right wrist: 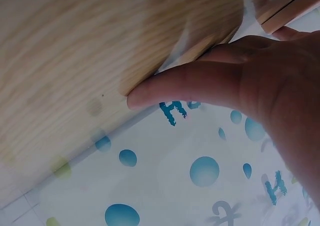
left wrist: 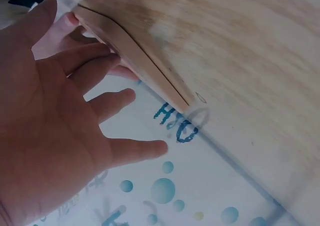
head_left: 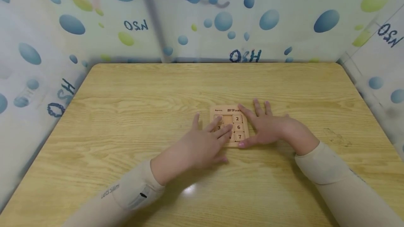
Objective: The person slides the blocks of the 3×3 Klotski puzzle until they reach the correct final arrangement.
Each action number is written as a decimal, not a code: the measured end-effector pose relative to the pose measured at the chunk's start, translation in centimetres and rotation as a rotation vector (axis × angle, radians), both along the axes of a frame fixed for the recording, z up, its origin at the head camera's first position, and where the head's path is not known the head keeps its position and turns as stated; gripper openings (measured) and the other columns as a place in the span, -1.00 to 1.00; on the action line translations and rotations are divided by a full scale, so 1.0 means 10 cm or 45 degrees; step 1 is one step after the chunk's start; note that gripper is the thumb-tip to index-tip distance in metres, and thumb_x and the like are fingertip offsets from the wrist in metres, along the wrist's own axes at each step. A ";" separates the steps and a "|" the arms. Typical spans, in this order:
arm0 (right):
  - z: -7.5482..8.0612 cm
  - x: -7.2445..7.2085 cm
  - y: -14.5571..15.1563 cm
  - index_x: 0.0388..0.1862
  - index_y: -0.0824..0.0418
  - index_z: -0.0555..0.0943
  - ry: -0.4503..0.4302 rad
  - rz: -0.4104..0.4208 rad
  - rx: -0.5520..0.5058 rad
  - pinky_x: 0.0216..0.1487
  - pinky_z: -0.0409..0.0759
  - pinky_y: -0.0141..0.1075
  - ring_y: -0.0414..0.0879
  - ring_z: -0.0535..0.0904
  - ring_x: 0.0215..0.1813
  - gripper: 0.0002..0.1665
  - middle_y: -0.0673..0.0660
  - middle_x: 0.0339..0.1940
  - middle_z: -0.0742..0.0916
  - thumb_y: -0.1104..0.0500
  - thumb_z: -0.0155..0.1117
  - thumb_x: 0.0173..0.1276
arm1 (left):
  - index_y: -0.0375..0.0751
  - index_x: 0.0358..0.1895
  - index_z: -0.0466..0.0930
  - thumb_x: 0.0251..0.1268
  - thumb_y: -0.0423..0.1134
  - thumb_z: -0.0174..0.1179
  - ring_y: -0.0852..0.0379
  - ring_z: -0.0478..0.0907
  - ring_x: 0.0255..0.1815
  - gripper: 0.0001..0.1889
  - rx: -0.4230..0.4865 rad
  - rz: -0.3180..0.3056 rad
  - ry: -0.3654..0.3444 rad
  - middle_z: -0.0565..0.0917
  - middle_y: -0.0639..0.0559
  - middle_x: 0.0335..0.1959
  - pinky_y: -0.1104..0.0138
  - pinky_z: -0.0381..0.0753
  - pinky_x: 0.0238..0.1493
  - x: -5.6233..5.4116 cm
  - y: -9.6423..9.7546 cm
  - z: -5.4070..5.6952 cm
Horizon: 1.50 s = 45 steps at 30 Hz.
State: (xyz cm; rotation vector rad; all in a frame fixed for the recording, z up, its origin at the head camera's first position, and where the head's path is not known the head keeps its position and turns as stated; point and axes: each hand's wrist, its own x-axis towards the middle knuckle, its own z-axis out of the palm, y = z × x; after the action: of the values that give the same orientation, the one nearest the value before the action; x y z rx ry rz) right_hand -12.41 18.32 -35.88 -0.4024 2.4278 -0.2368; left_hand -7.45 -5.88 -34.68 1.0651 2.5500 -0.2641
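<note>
A wooden sliding number puzzle (head_left: 224,109) lies flat on the table, its edge (left wrist: 142,61) seen side-on in the left wrist view. Tiles 2, 6 and 7 show down its right column, and a 3 (head_left: 218,128) at the left. The slot in the middle of the top row has no tile. My left hand (head_left: 202,146) reaches over the tiles with fingers spread, two fingertips on them; it covers the lower left tiles. At the right side, my right hand (head_left: 266,127) holds the frame between thumb at the bottom corner and forefinger at the top, other fingers extended.
The wood-grain table (head_left: 142,94) has rounded back corners. A pale wall (head_left: 202,34) with blue and green droplets and mirrored lettering stands behind it and along both sides. Light-coloured sleeves (head_left: 334,171) cover both forearms.
</note>
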 end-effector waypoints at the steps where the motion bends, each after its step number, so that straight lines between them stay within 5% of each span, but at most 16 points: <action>1: 0.00 0.00 0.00 0.80 -0.24 -0.40 -0.001 0.000 0.000 0.12 -0.25 0.92 0.61 -0.55 0.69 0.60 0.41 0.74 -0.43 -0.78 0.24 0.07 | 0.13 0.77 -0.02 0.57 0.46 -0.10 -0.03 -0.24 0.84 -0.11 0.020 -0.003 0.010 -0.10 0.24 0.81 -0.50 -0.10 0.63 -0.01 0.01 0.00; 9: -0.02 0.02 0.08 0.80 -0.25 -0.41 -0.006 -0.002 -0.011 0.10 -0.20 0.94 0.64 -0.54 0.69 0.60 0.42 0.75 -0.41 -0.78 0.25 0.08 | 0.08 0.78 -0.07 0.58 0.49 -0.22 -0.01 -0.23 0.85 -0.10 0.108 -0.094 0.081 -0.06 0.20 0.81 -0.45 -0.12 0.67 -0.26 0.22 -0.07; 13: -0.03 0.03 0.10 0.80 -0.24 -0.40 -0.014 -0.009 -0.018 0.09 -0.21 0.94 0.65 -0.54 0.68 0.60 0.42 0.75 -0.42 -0.77 0.25 0.08 | 0.11 0.78 -0.10 0.57 0.51 -0.25 -0.01 -0.26 0.85 -0.09 0.074 -0.082 0.014 -0.10 0.23 0.82 -0.48 -0.16 0.66 -0.33 0.27 -0.09; 21: -0.02 0.04 0.08 0.80 -0.23 -0.40 -0.001 -0.009 -0.023 0.10 -0.23 0.93 0.63 -0.54 0.69 0.60 0.42 0.75 -0.42 -0.79 0.22 0.08 | 0.19 0.77 -0.02 0.51 0.55 -0.23 -0.04 -0.30 0.84 -0.09 0.146 0.023 -0.092 -0.10 0.30 0.80 -0.52 -0.25 0.63 -0.38 0.01 -0.14; 33: 0.02 0.03 0.02 0.80 -0.24 -0.40 0.010 -0.011 -0.005 0.15 -0.23 0.92 0.62 -0.53 0.70 0.60 0.42 0.75 -0.41 -0.77 0.26 0.08 | 0.19 0.76 0.00 0.52 0.50 -0.09 -0.02 -0.29 0.85 -0.10 0.151 0.073 -0.109 -0.01 0.28 0.79 -0.51 -0.23 0.64 -0.18 -0.34 0.02; 39: 0.04 0.03 0.01 0.80 -0.24 -0.40 0.014 -0.014 -0.002 0.14 -0.26 0.91 0.62 -0.54 0.69 0.60 0.42 0.74 -0.41 -0.76 0.27 0.08 | 0.19 0.77 -0.03 0.52 0.51 -0.12 -0.03 -0.32 0.84 -0.09 0.184 -0.017 -0.149 -0.05 0.28 0.80 -0.52 -0.24 0.62 -0.08 -0.28 0.02; 45: 0.03 0.01 -0.01 0.80 -0.25 -0.40 0.002 -0.008 -0.010 0.14 -0.28 0.91 0.62 -0.55 0.68 0.60 0.40 0.74 -0.44 -0.77 0.25 0.08 | 0.18 0.77 -0.05 0.51 0.52 -0.14 -0.02 -0.32 0.84 -0.08 0.164 -0.043 -0.149 -0.07 0.30 0.79 -0.50 -0.26 0.63 -0.11 -0.16 -0.01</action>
State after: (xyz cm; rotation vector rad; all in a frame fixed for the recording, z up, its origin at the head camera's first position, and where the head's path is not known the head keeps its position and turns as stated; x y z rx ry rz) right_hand -12.28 18.19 -35.59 -0.3985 2.4304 -0.2492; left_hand -8.51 -7.52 -34.78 1.1363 2.4740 -0.0450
